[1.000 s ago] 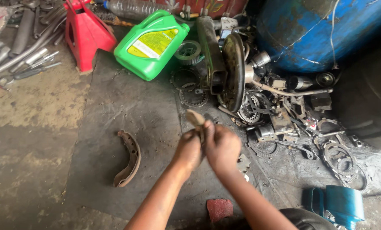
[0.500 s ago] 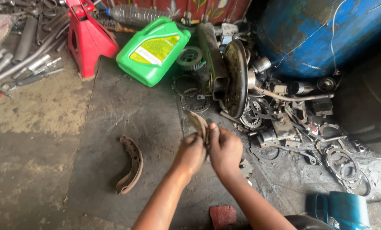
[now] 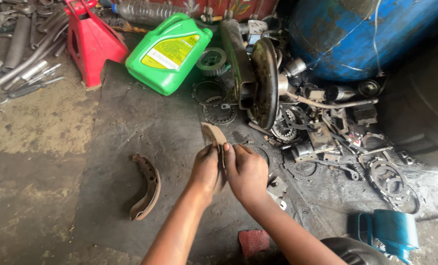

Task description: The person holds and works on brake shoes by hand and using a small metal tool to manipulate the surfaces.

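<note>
- Oily concrete floor (image 3: 32, 162), stained and patchy, carries a dark rubber mat (image 3: 130, 142) with a matte, gritty surface.
- Left hand (image 3: 205, 169): fingers closed on the lower part of a brake shoe (image 3: 213, 133), thumb side against the right hand.
- Right hand (image 3: 246, 169): fingers curled shut on the same brake shoe from the opposite side; the two hands touch.
- Brake shoe: curved, crescent-shaped, tan lining face, held upright above the mat, centre of view. Its lower half is hidden between the hands.
- Second shoe (image 3: 146, 187): same crescent shape, rusty brown, lying flat on the mat, left of the hands and apart from them.
- Jug (image 3: 169, 53): green plastic, glossy, yellow label, lying tilted at the mat's far edge.
- Jack stand (image 3: 91, 41): red painted metal, pyramid form, left of the jug.
- Backing plate (image 3: 265, 83): dark round metal disc standing on edge, beyond the hands.
- Gears (image 3: 219, 113): flat toothed rings, greasy, lying between jug and backing plate.
- Drum (image 3: 356, 34): blue, worn paint, cut off by the top edge.
- Wrenches (image 3: 23, 73): grey steel bars at upper left, partly out of frame.
- Red block (image 3: 253, 241): coarse, rectangular, near the forearms.
- Blue container (image 3: 390, 231): lower right, partly cut off; contents cannot be made out.
- Parts heap right of the plate: small dark metal pieces, too tangled to identify singly.
</note>
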